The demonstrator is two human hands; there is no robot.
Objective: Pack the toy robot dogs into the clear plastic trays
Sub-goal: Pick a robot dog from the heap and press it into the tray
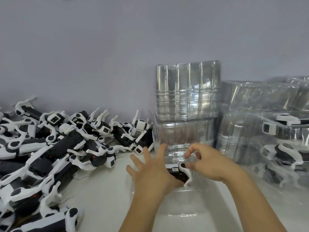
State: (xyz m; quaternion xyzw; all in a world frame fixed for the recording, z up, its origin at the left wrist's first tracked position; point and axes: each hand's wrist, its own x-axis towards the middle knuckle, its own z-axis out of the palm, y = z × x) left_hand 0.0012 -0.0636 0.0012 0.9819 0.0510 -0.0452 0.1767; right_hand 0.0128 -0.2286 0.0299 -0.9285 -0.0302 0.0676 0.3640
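From the head camera, both bare hands meet just below centre over a clear plastic tray [182, 215] lying flat on the white table [107, 190]; the tray is so transparent that its edges are hard to trace. The left hand [153, 171] lies with fingers straight and spread, palm down on a toy robot dog [179, 174], hiding most of its black body. The right hand [210, 163] has its fingers curled, thumb and fingertips pinching at the dog's white leg joint; whether they truly grip it I cannot tell.

At nine o'clock a heap of loose robot dogs [55, 148] sprawls in black and white, cut off by the left and bottom edges. At twelve o'clock from the hands a stack of empty trays [187, 104] stands against the grey wall [117, 47]. At three o'clock more packed trays [280, 144] hold dogs, blurred behind glare and cut off at the right edge.
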